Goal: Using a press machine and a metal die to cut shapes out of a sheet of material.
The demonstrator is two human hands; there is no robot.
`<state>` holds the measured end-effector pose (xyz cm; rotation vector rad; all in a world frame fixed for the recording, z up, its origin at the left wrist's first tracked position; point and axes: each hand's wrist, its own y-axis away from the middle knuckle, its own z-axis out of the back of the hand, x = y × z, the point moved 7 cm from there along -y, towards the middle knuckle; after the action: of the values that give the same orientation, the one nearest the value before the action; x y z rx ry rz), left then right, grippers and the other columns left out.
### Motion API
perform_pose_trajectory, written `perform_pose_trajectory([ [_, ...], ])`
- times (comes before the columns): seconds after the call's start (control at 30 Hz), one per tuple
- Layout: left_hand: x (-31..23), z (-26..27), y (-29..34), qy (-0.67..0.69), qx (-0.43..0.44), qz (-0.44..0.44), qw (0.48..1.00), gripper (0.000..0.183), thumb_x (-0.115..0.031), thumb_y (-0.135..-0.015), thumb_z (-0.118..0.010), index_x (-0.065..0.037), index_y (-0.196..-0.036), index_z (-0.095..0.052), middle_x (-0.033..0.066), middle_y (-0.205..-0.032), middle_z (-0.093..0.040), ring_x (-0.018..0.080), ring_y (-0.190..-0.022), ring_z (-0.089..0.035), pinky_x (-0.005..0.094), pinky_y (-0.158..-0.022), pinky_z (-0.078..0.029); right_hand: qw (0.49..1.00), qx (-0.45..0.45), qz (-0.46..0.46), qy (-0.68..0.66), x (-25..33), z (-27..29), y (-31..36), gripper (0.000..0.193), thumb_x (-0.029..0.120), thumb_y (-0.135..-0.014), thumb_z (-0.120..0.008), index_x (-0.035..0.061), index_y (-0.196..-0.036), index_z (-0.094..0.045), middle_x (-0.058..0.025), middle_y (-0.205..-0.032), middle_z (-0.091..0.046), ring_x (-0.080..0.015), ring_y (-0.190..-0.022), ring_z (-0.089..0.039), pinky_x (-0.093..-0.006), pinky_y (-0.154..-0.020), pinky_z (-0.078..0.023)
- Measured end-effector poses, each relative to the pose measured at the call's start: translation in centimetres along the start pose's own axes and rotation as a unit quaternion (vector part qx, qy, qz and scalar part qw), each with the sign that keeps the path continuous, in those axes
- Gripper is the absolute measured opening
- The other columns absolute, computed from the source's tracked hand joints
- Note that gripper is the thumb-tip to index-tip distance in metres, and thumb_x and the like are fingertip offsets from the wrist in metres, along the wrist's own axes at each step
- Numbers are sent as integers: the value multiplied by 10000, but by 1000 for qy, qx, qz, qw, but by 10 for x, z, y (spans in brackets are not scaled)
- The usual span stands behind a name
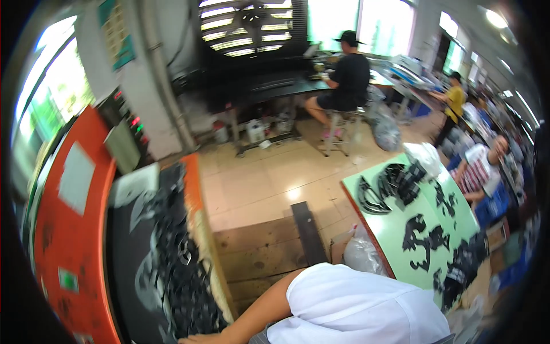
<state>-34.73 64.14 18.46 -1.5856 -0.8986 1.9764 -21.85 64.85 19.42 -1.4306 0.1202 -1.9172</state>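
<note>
Nearest the lower edge, the person's white-sleeved shoulder fills the middle of the view, and the left forearm [252, 318] runs down and leftward from it toward the near end of the black machine bed [129, 252]; the left hand [197, 339] is cut off by the frame just where it meets the heap of black cut pieces [180, 269], so I cannot tell whether it is open or closed on one of them. The right hand is not in view. The black pieces lie loose and overlapping along the bed's right side, close against its tan padded edge [209, 258], probably because that edge is the one within reach of the standing place. Beside that edge lies a wooden pallet [263, 252] on the tiled floor, with a dark plank [309, 232] along its right side. To the right, a pale green table [395, 229] carries sorted black pieces: curved strips [375, 192] grouped near its far left corner, flatter shapes [424, 238] toward the middle, laid apart rather than heaped. A clear plastic bag [364, 252] sits against the table's near left edge. Farther off, a person in black [346, 80] sits on a stool at a dark bench, under a large wall fan [249, 26].
</note>
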Motion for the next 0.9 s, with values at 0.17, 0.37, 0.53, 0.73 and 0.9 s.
perform_pose_trajectory([
  [0.17, 16, -31, -16, -86, -49, -175, 980, 615, -465, -905, -596, 104, -1136, -567, 187, -1053, -631, 301, -909, -638, 369, -757, -528, 995, -83, 44, -20, -32, 33, 17, 1023, 740, -617, -734, -19, -1276, -544, -406, -1271, -427, -543, -1049, -533, -518, -925, -461],
  [0.37, 40, -22, -14, -145, -71, -276, 948, 615, -453, -877, -681, 129, -1070, -624, 201, -966, -678, 315, -817, -691, 357, -687, -581, 941, -275, 177, 92, -29, 84, 50, 864, 663, -727, -716, 8, -1264, -543, -325, -1217, -486, -492, -1002, -549, -500, -853, -495],
  [0.53, 77, -37, -5, -115, 61, -157, 979, 665, -478, -873, -675, 138, -1109, -599, 230, -987, -667, 363, -842, -680, 393, -742, -581, 951, -236, 142, 137, 5, 106, 79, 711, 639, -781, -672, 109, -1246, -586, -328, -1316, -426, -489, -1087, -507, -539, -906, -453],
  [0.73, 103, -23, -4, -106, 319, -70, 939, 798, -528, -841, -690, 129, -1254, -506, 312, -1123, -600, 461, -978, -624, 479, -836, -560, 942, -232, 137, 201, 13, 85, 92, 761, 680, -748, -666, 86, -1220, -603, -367, -1347, -388, -520, -1115, -490, -563, -940, -433],
  [0.9, 51, -42, -2, -41, 402, -78, 911, 767, -449, -846, -717, 49, -1358, -439, 277, -1322, -485, 422, -1126, -552, 508, -863, -531, 954, -201, 93, 204, 27, 67, 96, 784, 684, -713, -696, 91, -1217, -605, -385, -1317, -403, -545, -1080, -505, -567, -915, -460],
])
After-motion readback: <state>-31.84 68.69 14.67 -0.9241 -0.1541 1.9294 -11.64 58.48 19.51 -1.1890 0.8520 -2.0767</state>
